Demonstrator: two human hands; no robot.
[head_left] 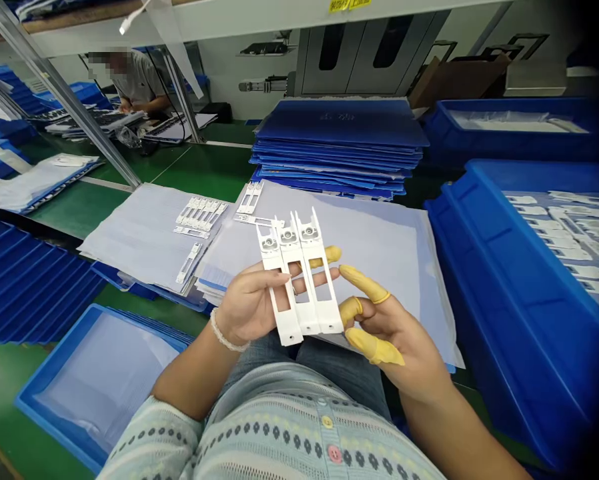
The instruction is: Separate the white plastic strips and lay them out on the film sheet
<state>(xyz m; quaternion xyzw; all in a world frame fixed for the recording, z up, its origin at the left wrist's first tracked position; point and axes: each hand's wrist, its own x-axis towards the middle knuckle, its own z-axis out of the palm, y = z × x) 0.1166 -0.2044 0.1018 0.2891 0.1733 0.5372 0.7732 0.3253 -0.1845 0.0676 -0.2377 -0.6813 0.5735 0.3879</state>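
Observation:
My left hand (247, 303) grips three long white plastic parts (299, 277) fanned side by side and held upright over my lap. A bead bracelet sits on that wrist. My right hand (384, 327), with yellow finger cots on several fingers, hovers just right of the parts' lower ends with fingers apart and nothing in them. More white plastic parts (199, 217) lie in a row on pale sheets (144, 233) ahead of me.
A stack of blue trays (339, 143) stands behind the sheets. A blue bin (484, 267) at right holds white parts. Another blue bin (54, 393) lined with a sheet sits lower left. A person works at a far table, upper left.

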